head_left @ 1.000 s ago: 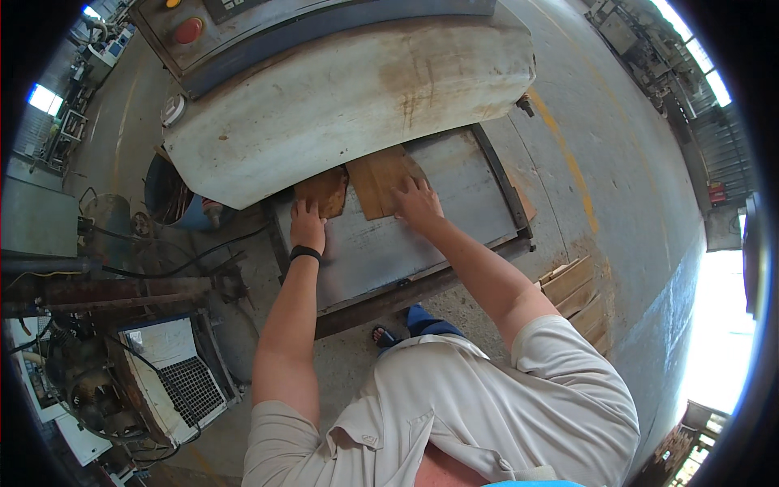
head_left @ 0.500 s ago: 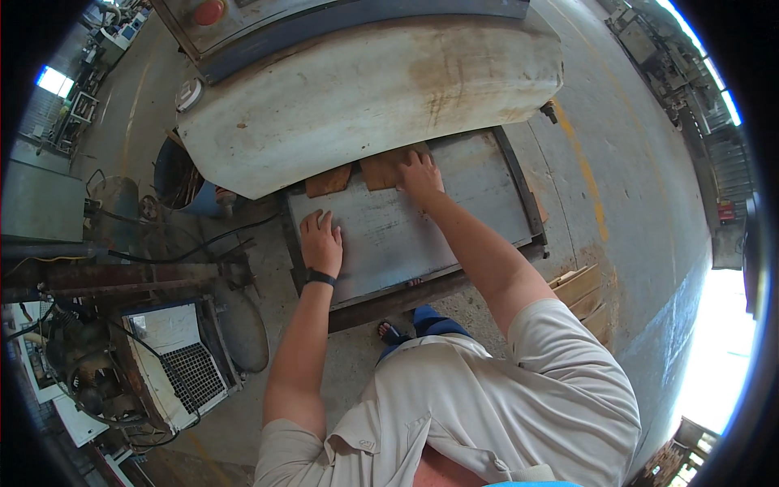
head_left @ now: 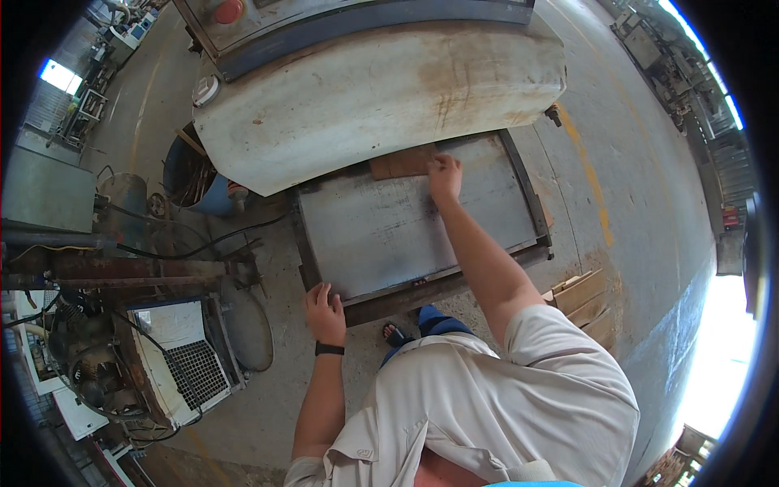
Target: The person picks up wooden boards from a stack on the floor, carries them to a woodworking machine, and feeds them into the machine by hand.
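One brown board [head_left: 399, 164] on the metal bed [head_left: 377, 235], partly beneath the pale hood [head_left: 365, 101]; my right hand [head_left: 445, 178] at its edge, grip I can't tell, left hand [head_left: 325, 316] open near the bed's corner.

Board [head_left: 400, 164]: brown wood, thin, with a straight near edge.
Pose: flat on the grey metal table [head_left: 373, 235].
Position: at the table's far side, partly under the white hood [head_left: 365, 105].
Visibility: far part hidden; full length cannot be determined.
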### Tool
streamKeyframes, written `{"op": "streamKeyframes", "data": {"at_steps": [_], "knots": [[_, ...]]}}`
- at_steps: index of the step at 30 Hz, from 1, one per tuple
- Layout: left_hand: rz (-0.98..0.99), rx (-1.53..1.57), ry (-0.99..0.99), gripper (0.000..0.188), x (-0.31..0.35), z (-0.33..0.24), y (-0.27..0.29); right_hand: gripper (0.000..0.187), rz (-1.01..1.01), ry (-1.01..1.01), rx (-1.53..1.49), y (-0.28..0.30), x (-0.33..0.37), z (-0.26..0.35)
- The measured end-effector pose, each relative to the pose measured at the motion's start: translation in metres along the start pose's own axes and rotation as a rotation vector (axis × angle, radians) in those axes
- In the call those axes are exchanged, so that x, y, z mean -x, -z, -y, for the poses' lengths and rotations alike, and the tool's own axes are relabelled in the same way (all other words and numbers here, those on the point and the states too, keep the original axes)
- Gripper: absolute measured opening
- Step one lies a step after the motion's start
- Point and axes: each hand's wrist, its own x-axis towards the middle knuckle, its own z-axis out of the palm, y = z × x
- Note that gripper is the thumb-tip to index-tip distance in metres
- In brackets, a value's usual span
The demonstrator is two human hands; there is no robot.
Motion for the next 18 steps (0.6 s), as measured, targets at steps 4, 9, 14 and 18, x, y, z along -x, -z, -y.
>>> {"op": "streamKeyframes", "data": {"at_steps": [4, 9, 14, 18], "knots": [[-0.017, -0.029, 0.056, 0.03, 0.034, 0.018, 0.011, 0.044, 0.0, -0.657, -0.923, -0.015, 0.015, 0.007], [0.014, 0.019, 0.192, 0.031, 0.067, 0.032, 0.016, 0.04, -0.025, -0.701, -1.089, -0.027, -0.018, 0.007], [0.028, 0.0, 0.264, 0.03, 0.09, 0.039, 0.023, 0.03, 0.068, -0.678, -1.16, -0.03, -0.039, 0.007], [0.107, -0.012, 0.369, 0.033, 0.106, 0.044, 0.029, 0.02, 0.003, -0.776, -1.199, -0.039, -0.045, 0.025]]}}
